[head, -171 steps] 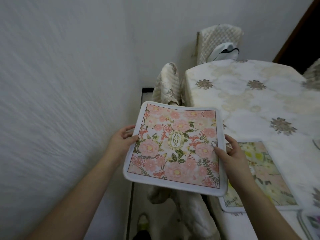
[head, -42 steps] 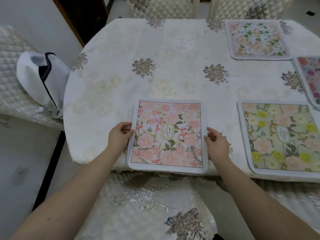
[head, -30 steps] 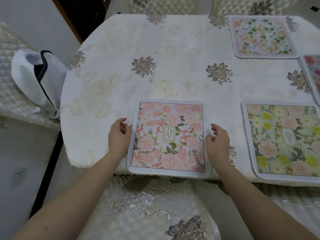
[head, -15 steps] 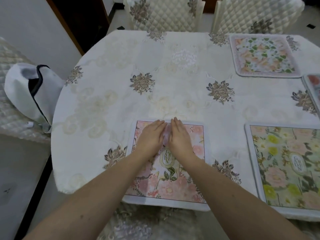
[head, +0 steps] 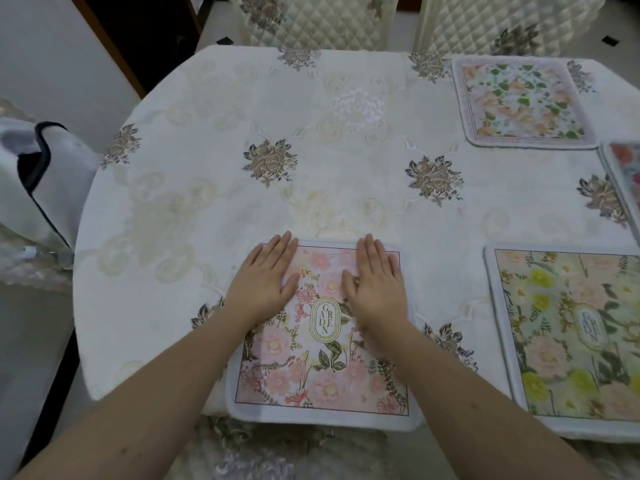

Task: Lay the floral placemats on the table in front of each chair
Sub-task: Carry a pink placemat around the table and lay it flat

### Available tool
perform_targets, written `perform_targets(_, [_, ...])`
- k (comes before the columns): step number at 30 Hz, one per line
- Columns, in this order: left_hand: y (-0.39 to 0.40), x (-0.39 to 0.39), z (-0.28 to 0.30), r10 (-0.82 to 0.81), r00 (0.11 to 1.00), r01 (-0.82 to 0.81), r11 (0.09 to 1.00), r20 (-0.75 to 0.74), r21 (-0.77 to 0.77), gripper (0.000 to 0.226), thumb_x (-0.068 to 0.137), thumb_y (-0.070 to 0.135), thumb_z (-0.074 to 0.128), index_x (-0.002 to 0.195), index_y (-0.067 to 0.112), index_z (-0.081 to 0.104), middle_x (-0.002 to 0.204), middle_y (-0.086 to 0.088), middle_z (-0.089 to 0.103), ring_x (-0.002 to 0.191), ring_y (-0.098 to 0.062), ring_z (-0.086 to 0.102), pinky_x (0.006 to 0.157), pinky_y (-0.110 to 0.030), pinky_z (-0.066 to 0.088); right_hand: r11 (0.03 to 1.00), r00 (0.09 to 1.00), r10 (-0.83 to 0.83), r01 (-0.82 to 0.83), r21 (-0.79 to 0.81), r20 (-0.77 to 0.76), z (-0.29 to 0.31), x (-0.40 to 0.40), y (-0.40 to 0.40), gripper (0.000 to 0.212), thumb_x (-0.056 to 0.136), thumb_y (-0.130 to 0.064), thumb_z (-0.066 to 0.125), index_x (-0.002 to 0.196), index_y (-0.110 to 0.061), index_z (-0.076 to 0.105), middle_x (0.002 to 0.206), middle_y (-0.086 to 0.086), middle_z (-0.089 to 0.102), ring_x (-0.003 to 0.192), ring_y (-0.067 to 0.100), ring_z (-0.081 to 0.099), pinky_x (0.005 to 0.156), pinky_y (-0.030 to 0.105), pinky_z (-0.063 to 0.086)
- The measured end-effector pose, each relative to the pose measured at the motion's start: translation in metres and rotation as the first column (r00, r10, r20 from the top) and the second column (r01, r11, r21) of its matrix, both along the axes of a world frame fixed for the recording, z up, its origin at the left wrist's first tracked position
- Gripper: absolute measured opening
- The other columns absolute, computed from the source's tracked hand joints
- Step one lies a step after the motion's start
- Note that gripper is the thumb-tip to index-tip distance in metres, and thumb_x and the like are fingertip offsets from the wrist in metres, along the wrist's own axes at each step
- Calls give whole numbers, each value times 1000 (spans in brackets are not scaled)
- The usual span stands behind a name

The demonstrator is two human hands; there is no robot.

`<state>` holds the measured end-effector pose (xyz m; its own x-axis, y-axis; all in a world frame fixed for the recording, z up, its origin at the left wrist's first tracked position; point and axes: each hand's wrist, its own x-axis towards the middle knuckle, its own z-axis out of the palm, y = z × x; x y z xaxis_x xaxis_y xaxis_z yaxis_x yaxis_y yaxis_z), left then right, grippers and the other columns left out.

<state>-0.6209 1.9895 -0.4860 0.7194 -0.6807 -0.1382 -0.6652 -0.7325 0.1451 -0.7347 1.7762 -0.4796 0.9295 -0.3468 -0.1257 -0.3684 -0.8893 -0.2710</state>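
A pink floral placemat (head: 322,372) lies flat at the near edge of the table (head: 242,209), which is covered with a white embroidered cloth. My left hand (head: 266,282) presses flat on the mat's upper left part, fingers straight. My right hand (head: 375,282) presses flat on its upper right part. To the right lies a yellow-green floral placemat (head: 571,337). A pale placemat with green leaves (head: 523,102) sits at the far right, and the edge of a fourth placemat (head: 625,174) shows at the right border.
A quilted chair (head: 284,452) stands right under me at the near edge. Two quilted chairs, one (head: 304,19) and another (head: 502,22), line the far side. A white bag with dark trim (head: 38,181) rests on a chair at the left.
The pink mat went from held in the air to lying on the table. My hands, together at its middle half a second ago, have slid apart towards its sides.
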Motion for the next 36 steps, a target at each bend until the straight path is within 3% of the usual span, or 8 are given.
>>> perform_targets(11, [45, 20, 12, 154, 985, -150, 987, -80, 49, 64, 103, 51, 9, 157, 20, -4, 166, 4, -5, 151, -9, -7, 122, -33, -3, 994, 990, -110, 108, -30, -88, 14, -22, -44, 65, 104, -43, 18, 158, -11, 3, 167, 5, 0, 153, 16, -3, 124, 34, -5])
perform_targets(14, [31, 3, 25, 170, 984, -172, 984, -49, -42, 60, 104, 42, 9, 157, 16, 1, 166, 0, 1, 152, -12, -3, 122, -33, -3, 987, 987, -157, 157, 26, -26, 26, -17, -21, 57, 106, -31, 20, 157, -8, 12, 167, 7, 8, 154, 18, 1, 124, 35, -2])
perform_targets(19, [-31, -62, 30, 131, 985, -152, 965, -110, -213, 57, 104, 29, 20, 157, 13, 8, 165, -3, 5, 152, -16, 2, 121, -33, -1, 986, 994, -71, 59, 154, 77, 31, -13, 61, 54, 107, -26, 21, 157, -7, 13, 166, 8, 9, 154, 20, 2, 125, 36, 4])
perform_targets(21, [-37, -81, 23, 155, 977, -181, 966, -149, -186, 60, 101, 33, 13, 157, 11, 9, 165, -3, 4, 152, -16, 1, 122, -33, 0, 987, 996, -81, 76, 138, 34, 22, -17, 80, 55, 107, -28, 19, 157, -9, 7, 167, 6, 3, 153, 17, -3, 125, 36, 2])
perform_targets(24, [-22, -104, 7, 137, 986, -144, 987, -89, -70, 60, 102, 35, 8, 157, 12, 8, 166, -4, 5, 152, -15, -1, 124, -38, 3, 997, 998, -24, 28, 65, -57, 5, -35, 88, 56, 106, -28, 16, 158, -11, 3, 167, 5, -2, 153, 17, -6, 124, 34, -6])
perform_targets(31, [1, -98, -3, 53, 997, -54, 998, -50, -17, 63, 102, 48, 14, 157, 20, 0, 166, 2, 0, 151, -11, -5, 124, -39, 4, 998, 998, 68, -68, -13, -8, 2, -61, 65, 59, 103, -38, 23, 157, -14, 19, 165, 2, 16, 153, 16, 10, 124, 37, 4])
perform_targets(36, [41, -85, -4, 45, 998, -43, 998, -54, 36, 66, 101, 56, 3, 155, 23, -14, 164, 2, -13, 150, -11, -15, 122, -38, -2, 999, 994, -36, 34, -23, -100, -1, -93, 16, 64, 102, -45, 10, 157, -17, -5, 166, 1, -7, 151, 11, -10, 123, 34, -4])
